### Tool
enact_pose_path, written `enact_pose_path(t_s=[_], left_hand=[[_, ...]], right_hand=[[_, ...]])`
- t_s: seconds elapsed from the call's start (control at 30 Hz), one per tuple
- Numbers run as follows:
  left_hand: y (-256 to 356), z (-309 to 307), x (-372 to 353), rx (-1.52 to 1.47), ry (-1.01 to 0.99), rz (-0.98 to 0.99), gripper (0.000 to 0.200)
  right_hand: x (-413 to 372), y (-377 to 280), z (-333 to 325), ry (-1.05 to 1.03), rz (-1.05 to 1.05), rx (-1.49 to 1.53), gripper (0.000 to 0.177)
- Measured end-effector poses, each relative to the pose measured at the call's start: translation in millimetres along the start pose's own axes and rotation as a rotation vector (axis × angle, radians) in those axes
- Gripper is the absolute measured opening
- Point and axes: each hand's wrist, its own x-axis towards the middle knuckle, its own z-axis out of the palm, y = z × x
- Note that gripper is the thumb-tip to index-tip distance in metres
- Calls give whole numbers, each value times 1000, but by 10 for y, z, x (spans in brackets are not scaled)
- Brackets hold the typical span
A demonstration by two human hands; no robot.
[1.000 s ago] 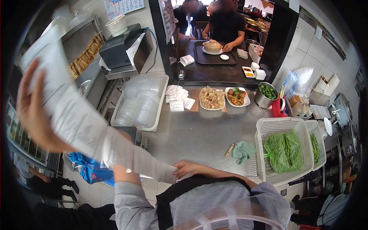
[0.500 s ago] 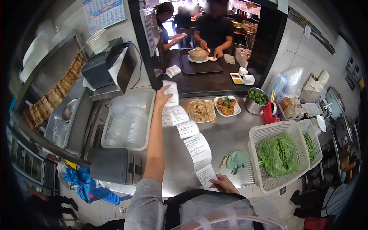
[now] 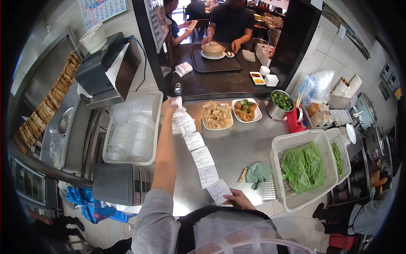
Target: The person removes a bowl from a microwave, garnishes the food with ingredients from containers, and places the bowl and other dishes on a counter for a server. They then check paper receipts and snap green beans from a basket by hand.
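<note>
A long chain of printed paper slips (image 3: 203, 156) runs over the steel counter (image 3: 177, 163) from far left to near right. My left hand (image 3: 170, 108) is stretched forward and closed on the crumpled far end of the slips, beside the container basket. Near my body, my right hand (image 3: 240, 199) pinches the edge of the nearest slip. Beyond the slips are a plate of fried food (image 3: 217, 115) and a square dish of glazed pieces with greens (image 3: 246, 110).
White basket (image 3: 157, 127) of clear containers on the left; basket of bagged greens (image 3: 277, 169) on the right. Green cloth (image 3: 258, 174) and metal pot of limes (image 3: 275, 109) nearby. Beyond the window, a person's hands (image 3: 236, 45) rest near a tray (image 3: 230, 65) holding a clay pot.
My left hand has moved left and gathered the far slips into a crumple. The slips lie straighter. Across the window, the person's hands have moved apart, and the view has shifted.
</note>
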Motion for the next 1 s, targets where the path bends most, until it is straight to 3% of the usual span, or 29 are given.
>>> enact_pose_path(t_s=[0.07, 0.1, 0.2, 0.27, 0.33, 0.47, 0.53, 0.63, 0.73, 0.77, 0.87, 1.0], left_hand=[[-223, 37, -164, 250, 13, 50, 54], [-215, -32, -278, 375, -74, 119, 56], [-594, 111, -151, 420, -31, 261, 62], [-108, -88, -388, 347, -71, 188, 72], [86, -66, -595, 342, 104, 209, 76], [679, -476, -1779, 101, -39, 258, 76], [885, -642, -2378, -19, -289, -44, 83], [1210, -820, -2944, -177, -480, -485, 89], [940, -534, -3145, -669, -335, -569, 92], [851, -411, -3144, -851, -250, -521, 93], [857, -314, -2991, -950, -86, -237, 91], [1149, -466, -2589, -829, -153, -36, 63]], right_hand=[[-46, 0, 19, 5, 15, -20, 25], [-38, -37, 22, 9, 15, -32, 26], [52, 120, -111, 2, -30, -64, 29], [-12, 6, -30, -47, -55, -47, 31], [-101, -134, 73, -54, -86, -44, 31], [-249, -309, 142, -36, -225, -110, 35], [-315, -369, 172, -61, -321, -96, 37], [-369, -504, 207, -143, -398, -149, 34], [-345, -570, 194, -217, -414, -134, 35], [-319, -581, 197, -240, -412, -135, 34], [-256, -565, 221, -219, -402, -132, 32], [-83, -544, 325, -150, -392, -109, 28]])
